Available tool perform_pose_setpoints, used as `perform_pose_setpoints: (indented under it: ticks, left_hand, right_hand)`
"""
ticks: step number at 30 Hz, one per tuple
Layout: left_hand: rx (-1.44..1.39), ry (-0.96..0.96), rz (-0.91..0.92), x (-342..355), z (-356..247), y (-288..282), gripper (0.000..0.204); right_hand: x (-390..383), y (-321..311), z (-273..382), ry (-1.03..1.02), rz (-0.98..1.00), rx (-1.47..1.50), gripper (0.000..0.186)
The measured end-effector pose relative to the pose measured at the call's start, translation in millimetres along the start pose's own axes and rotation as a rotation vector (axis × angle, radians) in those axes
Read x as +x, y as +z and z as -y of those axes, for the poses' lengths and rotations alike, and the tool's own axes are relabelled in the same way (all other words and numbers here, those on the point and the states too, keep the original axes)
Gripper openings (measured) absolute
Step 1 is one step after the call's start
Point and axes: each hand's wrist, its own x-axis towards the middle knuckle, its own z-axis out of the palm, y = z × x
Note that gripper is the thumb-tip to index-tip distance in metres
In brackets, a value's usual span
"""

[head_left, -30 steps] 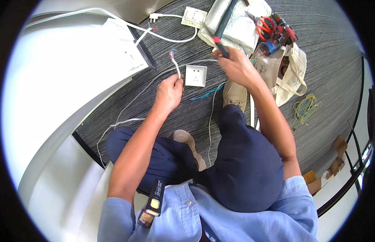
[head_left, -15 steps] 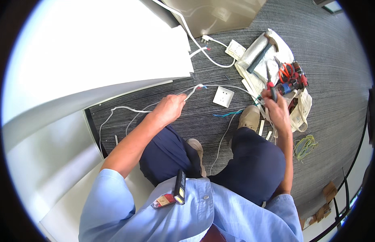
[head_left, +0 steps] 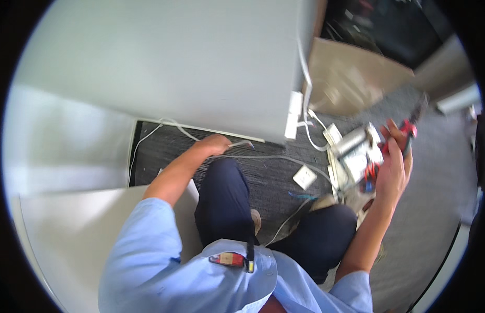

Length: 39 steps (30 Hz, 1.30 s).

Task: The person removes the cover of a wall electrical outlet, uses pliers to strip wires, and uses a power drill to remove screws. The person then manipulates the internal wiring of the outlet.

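Note:
My left hand (head_left: 215,144) is closed around a white electrical cable (head_left: 241,143), whose stripped end with coloured wires pokes out to the right, low over the carpet beside the white panel. Raised at the right, my right hand (head_left: 396,154) grips a pair of pliers (head_left: 409,129) with red and dark handles. Their jaws point up and away and are blurred. A square white wall socket (head_left: 305,177) lies on the floor between my hands, apart from both. A long grey cable (head_left: 273,157) runs behind it toward the tools.
A large white panel (head_left: 169,62) stands close on the left and ahead. Scissors with red handles (head_left: 372,169), a silvery packet (head_left: 352,141) and another socket with a cord (head_left: 332,134) lie at the right. A beige board (head_left: 352,78) is beyond.
My right hand has lifted the pliers up and to the right, away from the tool pile. My left hand still holds the cable. The view has shifted, showing more of the white panel.

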Motion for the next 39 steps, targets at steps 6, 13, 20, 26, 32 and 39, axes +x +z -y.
perform_pose_setpoints:
  ticks: [6, 13, 20, 26, 32, 39]
  left_hand:
    - [0.006, -0.098, -0.121, -19.8, 46.7, 37.0, 0.025]
    - [-0.23, 0.067, -0.254, -12.1, 43.7, 72.5, 0.024]
    - [-0.275, -0.015, -0.236, 57.5, 44.7, 63.5, 0.024]
    - [-0.168, -0.171, -0.095, 44.8, 27.4, 60.3, 0.025]
    - [-0.157, -0.232, -0.068, 33.9, 7.7, 43.2, 0.028]
    - [-0.141, -0.194, -0.196, 54.2, 16.5, 68.0, 0.025]
  right_hand:
    - [21.7, 30.6, 38.9, -0.172, 0.107, 0.117, 0.035]
    - [32.3, 55.4, 4.2, -0.161, 0.001, 0.065, 0.037]
    - [20.7, 56.6, -19.2, -0.146, -0.077, -0.149, 0.037]
    - [9.2, 79.4, -20.8, -0.23, 0.05, -0.224, 0.035]
    - [9.3, 74.2, -22.0, -0.103, 0.024, -0.145, 0.033]
    - [3.4, 33.3, -11.5, -0.075, -0.149, -0.245, 0.033]
